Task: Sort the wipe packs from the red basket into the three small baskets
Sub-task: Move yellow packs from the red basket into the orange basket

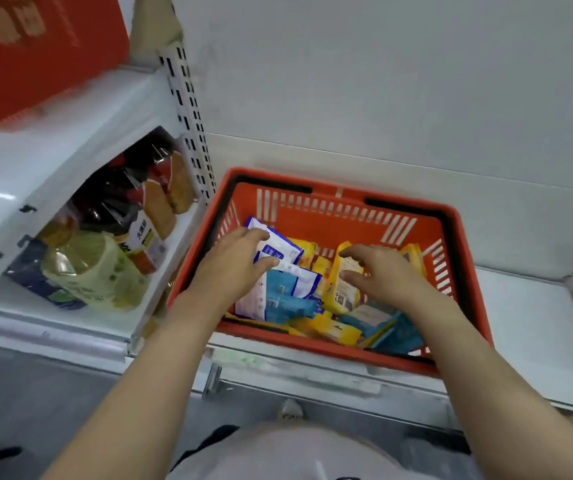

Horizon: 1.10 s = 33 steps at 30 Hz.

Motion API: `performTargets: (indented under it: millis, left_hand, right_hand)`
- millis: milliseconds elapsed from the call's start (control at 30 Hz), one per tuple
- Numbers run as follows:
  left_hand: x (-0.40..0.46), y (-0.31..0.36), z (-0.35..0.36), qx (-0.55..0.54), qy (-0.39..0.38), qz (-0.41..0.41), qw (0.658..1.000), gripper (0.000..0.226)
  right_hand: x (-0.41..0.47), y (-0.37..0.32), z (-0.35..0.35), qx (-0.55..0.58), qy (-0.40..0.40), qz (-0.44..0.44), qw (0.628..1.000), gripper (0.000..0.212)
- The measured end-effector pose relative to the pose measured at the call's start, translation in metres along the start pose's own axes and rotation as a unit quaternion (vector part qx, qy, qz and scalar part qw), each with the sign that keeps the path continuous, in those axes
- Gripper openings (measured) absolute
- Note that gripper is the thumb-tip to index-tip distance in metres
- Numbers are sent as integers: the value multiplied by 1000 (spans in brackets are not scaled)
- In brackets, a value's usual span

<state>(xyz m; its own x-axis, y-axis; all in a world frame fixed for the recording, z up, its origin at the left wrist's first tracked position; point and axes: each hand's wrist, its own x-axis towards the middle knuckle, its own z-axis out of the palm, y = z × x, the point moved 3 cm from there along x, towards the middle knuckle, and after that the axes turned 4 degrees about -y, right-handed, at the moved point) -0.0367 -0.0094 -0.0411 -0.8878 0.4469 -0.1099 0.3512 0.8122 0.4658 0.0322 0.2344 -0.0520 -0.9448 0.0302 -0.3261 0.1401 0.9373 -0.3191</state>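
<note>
Head view: both hands in red basket [333,206] on shelf; left hand [234,261] pinches white-blue pack [273,245], right hand [380,273] spread above yellow pack [345,278]. Small baskets unseen. Risk: packs overlap, neighbour may drag out; thin pinch may slip

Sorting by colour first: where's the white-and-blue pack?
Head view: the white-and-blue pack is at the red basket's back-left, gripped by the left hand.

Person is wearing a white top [298,455], w/ something dark by it, too blurry to tell. Both arms are showing bare, no sleeves. No rings or watch showing on left hand [234,263] & right hand [387,275].
</note>
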Motion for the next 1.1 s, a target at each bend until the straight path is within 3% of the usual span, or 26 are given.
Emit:
performTargets:
  millis: [200, 267, 333, 400, 467, 600, 667, 767, 867, 967, 1100]
  left_hand:
    - [46, 1, 14, -1, -75, 2, 997, 61]
    - [57, -1, 17, -3, -92, 4, 996, 62]
    - [66, -1, 19, 3, -108, 16, 994, 62]
    - [69, 3, 23, 4, -131, 35, 991, 61]
    - [70, 10, 29, 0, -163, 59, 985, 60]
    - [70, 23, 39, 1, -246, 109, 963, 65]
    - [70, 30, 44, -14, -318, 131, 939, 68]
    - [65, 47, 59, -51, -461, 156, 872, 71]
    - [58, 63, 79, -5, -546, 184, 817, 76]
    - [51, 68, 94, 84, -548, 225, 801, 70]
    - [61, 65, 90, 78, -421, 276, 861, 22]
  right_hand:
    - [63, 11, 35, -98, -221, 25, 970, 50]
    - [70, 22, 44, -106, -246, 75, 961, 60]
    - [70, 35, 46, -94, -194, 123, 969, 71]
    - [67, 46, 44, -107, -120, 159, 974, 68]
    - [63, 53, 48, -103, -97, 181, 973, 63]
    - [59, 63, 41, 77, -68, 236, 966, 55]
    - [51, 69, 22, 158, -33, 265, 951, 54]
    - [25, 77, -3, 268, 18, 265, 926, 52]
    - [-10, 72, -16, 419, 57, 239, 874, 45]
    - [-31, 62, -17, 502, 83, 210, 835, 43]
    - [-44, 52, -12, 585, 113, 195, 779, 46]
